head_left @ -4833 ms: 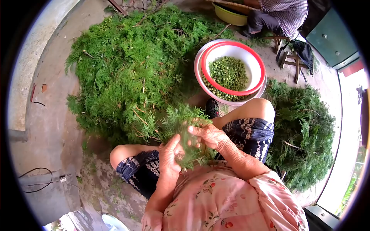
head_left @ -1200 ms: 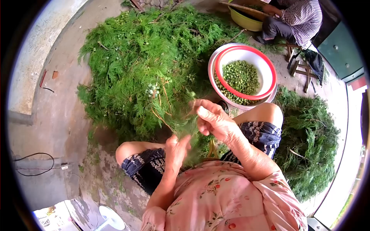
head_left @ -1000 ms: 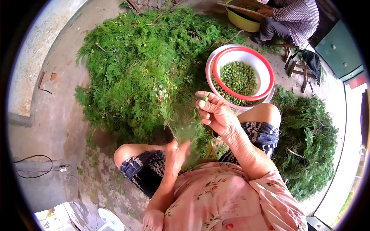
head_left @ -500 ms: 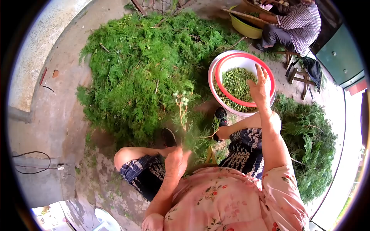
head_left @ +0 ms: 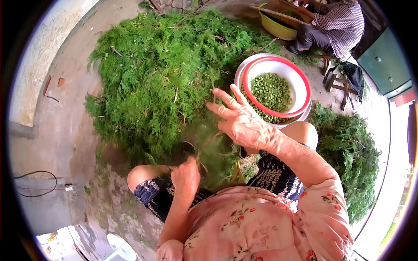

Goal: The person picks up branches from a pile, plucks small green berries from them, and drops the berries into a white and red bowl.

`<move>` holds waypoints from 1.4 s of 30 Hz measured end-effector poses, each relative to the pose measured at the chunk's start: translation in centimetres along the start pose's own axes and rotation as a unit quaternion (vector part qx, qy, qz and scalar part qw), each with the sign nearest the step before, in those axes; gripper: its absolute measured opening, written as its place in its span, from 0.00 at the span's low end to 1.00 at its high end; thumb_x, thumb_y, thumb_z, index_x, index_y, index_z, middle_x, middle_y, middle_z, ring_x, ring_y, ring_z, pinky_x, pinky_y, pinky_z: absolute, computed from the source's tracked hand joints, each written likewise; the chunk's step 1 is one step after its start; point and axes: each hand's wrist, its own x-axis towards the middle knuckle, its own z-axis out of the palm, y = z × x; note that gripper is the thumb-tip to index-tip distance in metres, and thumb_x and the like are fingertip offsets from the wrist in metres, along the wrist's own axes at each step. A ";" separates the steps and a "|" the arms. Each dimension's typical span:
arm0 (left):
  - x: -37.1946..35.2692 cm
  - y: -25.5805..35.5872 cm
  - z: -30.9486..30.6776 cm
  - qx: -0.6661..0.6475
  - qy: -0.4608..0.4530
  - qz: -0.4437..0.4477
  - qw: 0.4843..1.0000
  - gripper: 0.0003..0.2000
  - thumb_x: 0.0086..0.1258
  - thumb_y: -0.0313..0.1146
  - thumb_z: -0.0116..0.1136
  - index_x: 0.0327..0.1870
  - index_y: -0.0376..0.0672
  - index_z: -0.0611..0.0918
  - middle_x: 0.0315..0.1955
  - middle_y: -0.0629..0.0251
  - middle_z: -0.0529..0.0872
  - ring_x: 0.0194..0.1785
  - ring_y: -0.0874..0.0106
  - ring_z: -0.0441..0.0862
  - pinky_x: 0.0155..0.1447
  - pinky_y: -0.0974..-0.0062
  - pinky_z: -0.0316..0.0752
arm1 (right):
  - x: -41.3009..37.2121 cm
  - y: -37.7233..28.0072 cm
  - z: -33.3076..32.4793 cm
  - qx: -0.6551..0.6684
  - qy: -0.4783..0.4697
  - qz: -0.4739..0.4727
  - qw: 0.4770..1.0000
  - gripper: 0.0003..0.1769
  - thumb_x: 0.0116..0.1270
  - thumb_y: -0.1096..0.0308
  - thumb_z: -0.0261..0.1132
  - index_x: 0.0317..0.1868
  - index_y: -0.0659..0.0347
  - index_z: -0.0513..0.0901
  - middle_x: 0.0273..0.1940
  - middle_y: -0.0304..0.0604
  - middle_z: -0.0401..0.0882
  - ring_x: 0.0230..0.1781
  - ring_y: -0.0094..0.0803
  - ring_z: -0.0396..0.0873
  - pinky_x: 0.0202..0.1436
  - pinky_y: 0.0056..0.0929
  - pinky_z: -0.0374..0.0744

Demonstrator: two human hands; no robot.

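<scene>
My left hand (head_left: 186, 178) is closed in a fist in front of my left knee. It grips an evergreen branch (head_left: 217, 150), whose leafy end is smeared by motion between my legs. My right hand (head_left: 244, 124) is raised above the branch with its fingers spread, nothing visible in them. Just beyond that hand stands a white basin with a red rim (head_left: 299, 93), partly filled with small green seed cones (head_left: 272, 91). This basin sits tilted in a larger pale basin (head_left: 238, 78) that also holds green cones.
A large heap of evergreen branches (head_left: 152, 82) spreads ahead and left. Another pile (head_left: 346, 161) lies at my right. Far right, a seated person (head_left: 335, 26) works over a yellow-green basin (head_left: 276, 28), near a small wooden stool (head_left: 344, 89). A black cable (head_left: 39, 172) lies left.
My right hand has moved left and nearer, from over the red-rimmed basin to above the branch. My left hand has shifted slightly left, and the branch has swung down into a blur.
</scene>
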 end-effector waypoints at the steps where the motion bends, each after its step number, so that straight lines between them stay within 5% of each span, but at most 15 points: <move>1: 0.7 -0.5 -0.1 0.001 0.006 -0.025 1.000 0.04 0.60 0.30 0.53 0.30 0.41 0.75 0.20 0.53 0.82 0.26 0.55 0.82 0.30 0.60 0.76 | 0.1 -0.9 -0.6 -0.011 0.010 -0.019 1.000 0.06 0.40 0.70 0.62 0.21 0.61 0.77 0.50 0.50 0.73 0.62 0.49 0.62 0.68 0.57 0.54; 3: 1.9 -1.4 0.0 -0.049 0.029 -0.089 0.994 0.12 0.59 0.25 0.51 0.45 0.40 0.74 0.22 0.48 0.82 0.27 0.51 0.82 0.32 0.57 0.76 | -1.4 -1.5 2.1 -0.053 -0.031 -0.031 0.998 0.08 0.40 0.69 0.61 0.24 0.61 0.76 0.40 0.47 0.75 0.51 0.44 0.71 0.61 0.46 0.66; 5: 2.8 -2.4 0.7 -0.091 0.091 -0.107 0.986 0.16 0.59 0.23 0.51 0.50 0.41 0.73 0.23 0.46 0.82 0.29 0.50 0.81 0.34 0.55 0.76 | -1.5 -3.9 1.4 -0.001 -0.171 0.110 0.979 0.04 0.48 0.72 0.61 0.27 0.61 0.75 0.34 0.44 0.73 0.41 0.40 0.75 0.44 0.40 0.73; 9: 4.2 -3.8 0.5 -0.058 0.114 -0.102 0.987 0.14 0.60 0.25 0.51 0.48 0.39 0.74 0.22 0.48 0.82 0.28 0.52 0.82 0.33 0.57 0.76 | -3.1 -4.5 4.8 0.248 -0.083 0.245 0.934 0.07 0.59 0.67 0.62 0.29 0.63 0.77 0.25 0.46 0.75 0.26 0.41 0.76 0.30 0.38 0.73; 11: 5.3 -4.8 -0.4 -0.012 0.044 -0.110 0.993 0.10 0.60 0.26 0.50 0.43 0.37 0.75 0.19 0.52 0.81 0.24 0.57 0.82 0.29 0.61 0.75 | -3.7 -5.5 5.2 0.350 -0.096 0.311 0.878 0.10 0.61 0.64 0.62 0.31 0.64 0.78 0.23 0.49 0.75 0.23 0.41 0.76 0.30 0.36 0.74; 13: 6.1 -6.1 -0.4 0.076 0.169 0.018 0.983 0.03 0.57 0.24 0.50 0.31 0.39 0.74 0.17 0.56 0.81 0.19 0.61 0.81 0.23 0.66 0.74 | -3.7 -6.8 4.8 0.439 -0.149 0.391 0.795 0.14 0.62 0.60 0.61 0.34 0.65 0.80 0.24 0.53 0.77 0.25 0.42 0.76 0.35 0.34 0.76; 18: 7.7 -8.5 -0.3 0.109 0.222 0.150 0.957 0.05 0.51 0.23 0.52 0.29 0.41 0.72 0.18 0.59 0.79 0.22 0.61 0.80 0.24 0.65 0.74 | -3.5 -9.0 3.6 0.602 -0.185 0.470 0.619 0.16 0.66 0.58 0.56 0.31 0.65 0.78 0.19 0.38 0.72 0.16 0.23 0.70 0.18 0.24 0.69; 25: 8.6 -8.1 -1.4 0.093 0.262 0.225 0.934 0.06 0.51 0.23 0.53 0.29 0.42 0.72 0.16 0.62 0.77 0.20 0.65 0.79 0.22 0.69 0.74 | -2.8 -9.6 0.0 0.649 -0.208 0.499 0.535 0.17 0.66 0.57 0.53 0.26 0.61 0.73 0.16 0.34 0.66 0.10 0.17 0.59 0.10 0.18 0.57; 30: 9.1 -8.2 -1.6 0.113 0.257 0.216 0.935 0.04 0.54 0.24 0.53 0.27 0.44 0.71 0.15 0.63 0.78 0.18 0.68 0.79 0.19 0.71 0.73 | -4.1 -9.5 0.5 0.676 -0.189 0.463 0.542 0.16 0.67 0.60 0.51 0.26 0.61 0.71 0.20 0.35 0.68 0.13 0.15 0.61 0.11 0.17 0.56; 33: 9.4 -9.9 -2.8 0.108 0.282 0.189 0.934 0.04 0.55 0.23 0.52 0.26 0.44 0.70 0.16 0.61 0.79 0.19 0.67 0.79 0.20 0.71 0.73 | -4.9 -8.5 -1.9 0.641 -0.237 0.416 0.600 0.16 0.68 0.61 0.50 0.26 0.62 0.72 0.21 0.35 0.68 0.13 0.15 0.61 0.12 0.17 0.58; 34: 9.5 -9.9 -3.5 0.106 0.290 0.194 0.931 0.04 0.55 0.23 0.52 0.26 0.44 0.70 0.17 0.61 0.79 0.20 0.66 0.80 0.21 0.69 0.74 | -4.4 -8.5 -3.9 0.671 -0.232 0.458 0.536 0.15 0.68 0.61 0.51 0.28 0.64 0.72 0.21 0.35 0.68 0.13 0.15 0.62 0.14 0.17 0.61; 36: 9.3 -10.7 -4.4 0.104 0.285 0.154 0.940 0.06 0.52 0.22 0.52 0.28 0.43 0.71 0.19 0.59 0.79 0.23 0.62 0.80 0.26 0.66 0.75 | -4.9 -8.1 -3.3 0.628 -0.181 0.361 0.665 0.15 0.68 0.62 0.52 0.28 0.64 0.72 0.19 0.34 0.68 0.13 0.15 0.62 0.15 0.16 0.62; 38: 9.7 -11.9 -4.8 0.100 0.265 0.081 0.956 0.11 0.47 0.20 0.54 0.32 0.43 0.73 0.21 0.57 0.80 0.27 0.57 0.80 0.30 0.64 0.76 | -4.5 -7.5 -4.7 0.596 -0.209 0.480 0.609 0.13 0.67 0.62 0.55 0.30 0.62 0.75 0.18 0.32 0.69 0.14 0.14 0.65 0.16 0.14 0.64; 39: 9.6 -12.7 -4.5 0.097 0.283 0.072 0.952 0.11 0.46 0.20 0.53 0.32 0.42 0.73 0.22 0.57 0.80 0.27 0.55 0.80 0.31 0.61 0.75 | -5.3 -6.7 -4.9 0.554 -0.164 0.438 0.689 0.12 0.67 0.61 0.56 0.32 0.61 0.76 0.19 0.32 0.70 0.15 0.14 0.66 0.16 0.13 0.63; 42: 9.4 -13.6 -3.9 0.110 0.270 0.024 0.956 0.08 0.50 0.23 0.54 0.30 0.42 0.72 0.21 0.57 0.80 0.27 0.57 0.81 0.31 0.62 0.76 | -6.7 -1.4 -4.8 0.420 -0.055 0.451 0.785 0.10 0.64 0.66 0.61 0.40 0.65 0.79 0.24 0.37 0.75 0.23 0.23 0.73 0.28 0.21 0.73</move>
